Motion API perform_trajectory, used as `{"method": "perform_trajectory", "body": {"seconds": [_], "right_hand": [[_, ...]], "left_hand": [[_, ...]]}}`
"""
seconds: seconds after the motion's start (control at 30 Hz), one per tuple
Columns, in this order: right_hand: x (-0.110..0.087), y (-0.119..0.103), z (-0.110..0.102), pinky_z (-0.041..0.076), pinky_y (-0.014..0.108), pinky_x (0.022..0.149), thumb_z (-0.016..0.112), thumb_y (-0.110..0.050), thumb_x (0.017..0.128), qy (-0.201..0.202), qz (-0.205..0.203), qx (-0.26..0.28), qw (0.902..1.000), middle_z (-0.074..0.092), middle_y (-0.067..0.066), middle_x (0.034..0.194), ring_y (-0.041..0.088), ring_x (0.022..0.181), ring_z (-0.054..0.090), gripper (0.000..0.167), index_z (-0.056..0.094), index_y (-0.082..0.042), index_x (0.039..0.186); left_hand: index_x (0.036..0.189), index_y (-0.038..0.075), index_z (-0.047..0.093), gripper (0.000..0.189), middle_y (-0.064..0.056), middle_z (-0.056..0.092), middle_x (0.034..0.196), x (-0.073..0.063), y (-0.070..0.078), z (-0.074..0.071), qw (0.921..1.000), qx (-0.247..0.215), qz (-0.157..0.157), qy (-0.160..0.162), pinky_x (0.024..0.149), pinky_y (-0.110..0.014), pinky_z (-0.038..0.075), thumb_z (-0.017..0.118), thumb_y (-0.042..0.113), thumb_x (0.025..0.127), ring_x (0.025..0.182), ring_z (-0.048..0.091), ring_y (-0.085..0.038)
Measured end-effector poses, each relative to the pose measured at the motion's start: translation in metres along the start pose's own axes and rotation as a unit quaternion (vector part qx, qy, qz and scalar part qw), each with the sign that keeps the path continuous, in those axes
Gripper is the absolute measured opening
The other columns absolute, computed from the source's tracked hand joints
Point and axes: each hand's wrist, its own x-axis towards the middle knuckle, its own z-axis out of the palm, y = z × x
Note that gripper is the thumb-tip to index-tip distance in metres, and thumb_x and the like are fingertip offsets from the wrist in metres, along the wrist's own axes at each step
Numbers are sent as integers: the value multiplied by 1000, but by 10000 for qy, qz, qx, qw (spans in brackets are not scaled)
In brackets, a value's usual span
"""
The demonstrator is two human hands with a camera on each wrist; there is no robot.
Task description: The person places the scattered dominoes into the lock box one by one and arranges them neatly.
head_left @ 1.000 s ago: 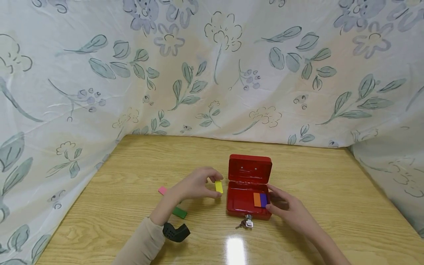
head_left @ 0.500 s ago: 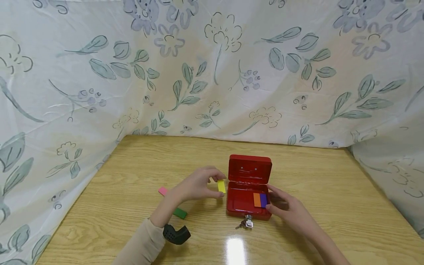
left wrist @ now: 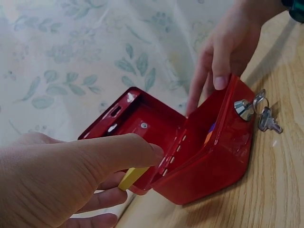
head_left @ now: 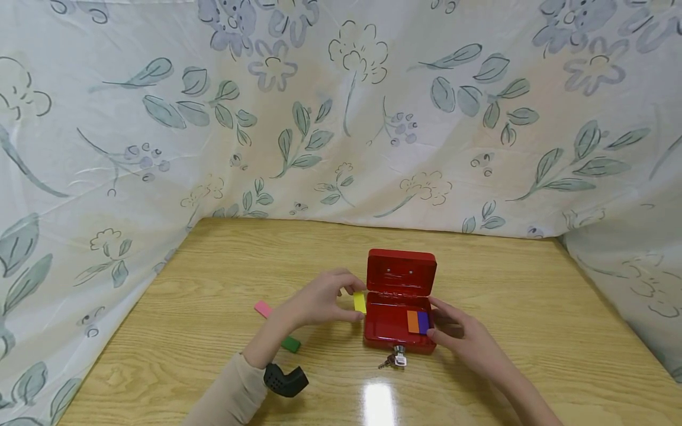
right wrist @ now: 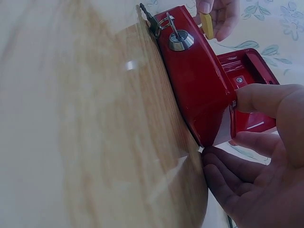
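Yellow block [head_left: 359, 302], pinched in fingers of left hand [head_left: 325, 299], has been brought closer to red box's [head_left: 385, 322] left edge; approach judged nearly done. Right edge gripped by fingers of right hand [head_left: 462, 332].

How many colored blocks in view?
5: yellow block in the left hand; orange block and purple block in the box; pink block and green block on the table by the left forearm, which may hide more.

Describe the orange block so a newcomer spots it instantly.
On the wooden table, find the open red cash box, keys hanging at its front lock. Look inside, toward the right. The orange block lies there, directly left of the purple block and lighter in colour.
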Motion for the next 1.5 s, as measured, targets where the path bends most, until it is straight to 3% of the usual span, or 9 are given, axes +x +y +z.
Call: {"method": "perform_trajectory", "body": {"seconds": [0.33, 1.5], "right_hand": [[-1, -1, 1, 50, 51, 97, 72, -26, 93, 7, -24, 41, 10000, 56, 19, 138, 37, 121, 58, 67, 44, -12, 152], [-1, -1, 3, 50, 51, 96, 72, -25, 94, 9, -63, 67, 10000, 56, 19, 138, 36, 120, 59, 66, 43, -11, 152]], "left_hand": [[119, 7, 69, 44, 3, 66, 110, -1, 3, 0, 10000, 4, -28, -12, 87, -31, 53, 85, 24, 81, 101, 60, -15], [124, 8, 66, 45, 1, 64, 116, 4, 15, 23, 9999, 64, 8, -101, 89, -25, 51, 82, 26, 85, 103, 58, -12]]}}
